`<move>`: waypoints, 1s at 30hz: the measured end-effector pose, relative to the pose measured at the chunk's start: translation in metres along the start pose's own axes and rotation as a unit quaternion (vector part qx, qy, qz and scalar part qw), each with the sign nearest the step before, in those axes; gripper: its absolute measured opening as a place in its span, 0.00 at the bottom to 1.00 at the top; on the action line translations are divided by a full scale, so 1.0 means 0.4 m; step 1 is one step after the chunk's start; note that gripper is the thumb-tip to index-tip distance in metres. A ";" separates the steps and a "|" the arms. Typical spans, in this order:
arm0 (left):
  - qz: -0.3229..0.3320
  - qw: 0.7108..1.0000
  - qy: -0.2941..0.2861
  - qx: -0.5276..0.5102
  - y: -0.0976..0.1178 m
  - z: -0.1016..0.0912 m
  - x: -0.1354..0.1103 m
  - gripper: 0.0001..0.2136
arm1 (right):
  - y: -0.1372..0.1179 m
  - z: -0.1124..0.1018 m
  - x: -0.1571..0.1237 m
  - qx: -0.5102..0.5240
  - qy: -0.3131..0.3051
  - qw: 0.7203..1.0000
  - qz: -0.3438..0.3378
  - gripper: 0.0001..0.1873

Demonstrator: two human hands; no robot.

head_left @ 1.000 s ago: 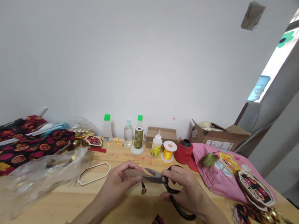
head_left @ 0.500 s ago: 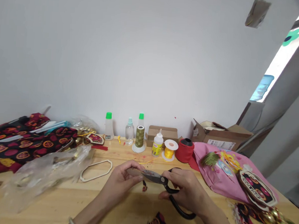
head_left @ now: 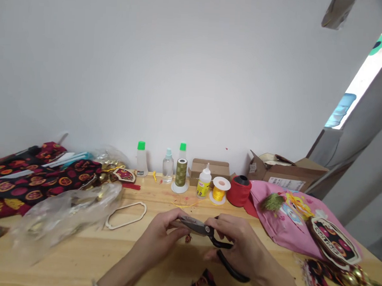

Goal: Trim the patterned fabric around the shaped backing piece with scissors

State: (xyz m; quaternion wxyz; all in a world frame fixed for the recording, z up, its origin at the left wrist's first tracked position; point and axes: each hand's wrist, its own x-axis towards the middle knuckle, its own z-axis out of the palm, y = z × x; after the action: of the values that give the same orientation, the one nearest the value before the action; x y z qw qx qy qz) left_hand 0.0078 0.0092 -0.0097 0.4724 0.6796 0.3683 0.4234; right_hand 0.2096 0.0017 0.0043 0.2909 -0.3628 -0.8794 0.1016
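My right hand (head_left: 237, 240) grips black-handled scissors (head_left: 195, 224) with its fingers in the handle loops, the blades pointing left. My left hand (head_left: 162, 234) is pinched at the blade tips; what its fingers hold is mostly hidden behind the blades. Just below the blades shows a small dark and red patterned scrap (head_left: 188, 238); I cannot tell whether it hangs from the fingers or lies on the table. Nearer to me, a dark red knotted strip of cloth (head_left: 200, 284) rests on the wooden table (head_left: 151, 261).
Along the wall stand glue bottles (head_left: 204, 182), an olive thread cone (head_left: 181, 174), a yellow cord spool (head_left: 219, 190) and a red cone (head_left: 239, 193). Leftward lie a wooden frame (head_left: 126, 216), a plastic bag (head_left: 70, 213) and patterned cloth (head_left: 40, 179). A pink bag (head_left: 276, 228) lies right.
The view has shifted slightly, so the table items appear a little to the right. The right fingers have moved a little on the lower handle; both hands stay at the blades and handles.
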 end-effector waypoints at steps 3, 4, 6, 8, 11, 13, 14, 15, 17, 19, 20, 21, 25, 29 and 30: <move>0.009 1.000 0.004 0.006 0.006 -0.001 -0.001 0.04 | -0.006 -0.004 0.001 0.000 -0.001 1.000 0.000 0.18; 0.010 1.000 0.002 -0.001 0.008 -0.001 -0.001 0.04 | -0.006 -0.004 0.001 -0.003 0.001 1.000 0.004 0.18; 0.011 1.000 0.002 -0.011 0.010 -0.002 0.000 0.03 | -0.004 -0.003 0.002 -0.010 0.006 1.000 0.009 0.18; 0.013 1.000 0.004 -0.002 0.013 -0.001 0.001 0.03 | 0.001 0.000 0.002 -0.018 0.014 1.000 0.004 0.18; 0.018 0.999 0.001 0.037 0.018 0.000 0.003 0.04 | 0.005 0.004 0.001 -0.033 0.020 0.999 -0.009 0.17; 0.022 0.998 -0.003 0.056 0.019 0.001 0.004 0.05 | 0.004 0.005 -0.001 -0.040 0.014 0.999 -0.013 0.16; 0.022 0.998 -0.004 0.063 0.019 0.001 0.004 0.05 | 0.004 0.006 -0.002 -0.043 0.012 0.999 -0.014 0.16; 0.022 0.997 -0.004 0.069 0.018 0.002 0.003 0.05 | 0.003 0.006 -0.003 -0.045 0.012 0.999 -0.016 0.16; 0.023 0.996 -0.002 0.082 0.016 0.002 0.001 0.05 | 0.001 0.008 -0.004 -0.050 0.012 0.998 -0.022 0.16; 0.026 0.995 -0.001 0.096 0.013 0.002 0.000 0.05 | 0.001 0.011 -0.003 -0.053 0.013 0.998 -0.029 0.16; 0.029 0.995 0.000 0.101 0.012 0.002 -0.001 0.04 | 0.000 0.012 -0.003 -0.054 0.013 0.998 -0.033 0.16; 0.031 0.994 0.001 0.105 0.011 0.002 -0.001 0.04 | 0.000 0.013 -0.002 -0.054 0.013 0.998 -0.036 0.15; 0.041 0.992 0.001 0.119 0.009 0.000 -0.001 0.05 | -0.001 0.014 -0.002 -0.055 0.016 0.997 -0.043 0.15; 0.037 0.991 -0.004 0.127 0.010 -0.001 -0.001 0.05 | 0.002 0.017 -0.006 -0.069 0.018 0.996 -0.046 0.16; 0.035 0.991 -0.004 0.130 0.011 -0.001 -0.002 0.05 | 0.003 0.018 -0.007 -0.075 0.018 0.996 -0.048 0.16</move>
State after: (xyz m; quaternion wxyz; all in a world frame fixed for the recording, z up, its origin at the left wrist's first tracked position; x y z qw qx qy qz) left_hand 0.0077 0.0075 -0.0057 0.3659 0.7497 0.3943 0.3854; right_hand 0.2076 0.0007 -0.0031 0.2838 -0.3430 -0.8953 0.0150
